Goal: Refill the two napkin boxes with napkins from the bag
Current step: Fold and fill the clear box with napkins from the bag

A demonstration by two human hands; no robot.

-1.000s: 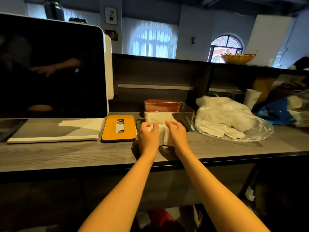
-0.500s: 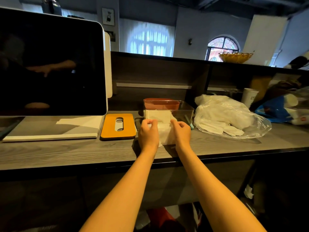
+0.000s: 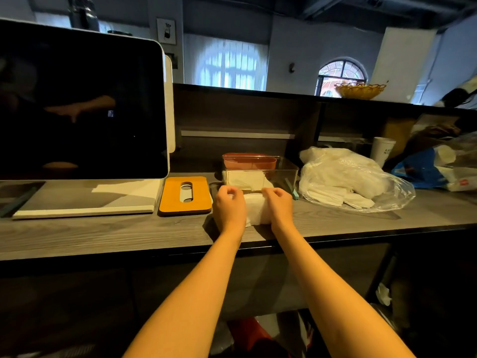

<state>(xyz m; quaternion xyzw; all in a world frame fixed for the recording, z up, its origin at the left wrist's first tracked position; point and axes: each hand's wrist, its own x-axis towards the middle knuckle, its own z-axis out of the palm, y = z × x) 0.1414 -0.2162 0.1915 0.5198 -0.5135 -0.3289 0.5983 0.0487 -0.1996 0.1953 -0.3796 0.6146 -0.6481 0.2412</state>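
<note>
The napkin stack [image 3: 255, 209] lies on the desk [image 3: 103, 233] at the centre of the frame, just in front of the clear napkin box [image 3: 260, 174]. The left hand [image 3: 229, 206] grips the left end of the stack with curled fingers; the right hand [image 3: 278, 205] grips the right end in the same way. Both hands are clamped on the stack.

The clear napkin box already holds some white napkins against its near wall. A second, reddish box [image 3: 249, 161] stands directly behind it. The orange lid [image 3: 185, 195] with its slot lies flat on the desk, left of the stack and apart from both boxes. The plastic bag [image 3: 346, 179] of napkins lies right of centre, beside the clear box.

Judged step: squaring the stack before loading it. To do this well, keep even pressure on both ends so the sheets do not fan out. Align the edges against the desk first. Lift the stack level, clear the near wall of the box, and lower it flat onto the napkins already inside. Do not let corners fold under. The lid goes on afterwards.

At the left of the frame stands a dark screen [image 3: 77, 104] on a white base. At the right, a paper cup [image 3: 383, 151] carries dark lettering, too small to read. A blue package [image 3: 423, 169] behind the bag shows a red label, also unreadable.
</note>
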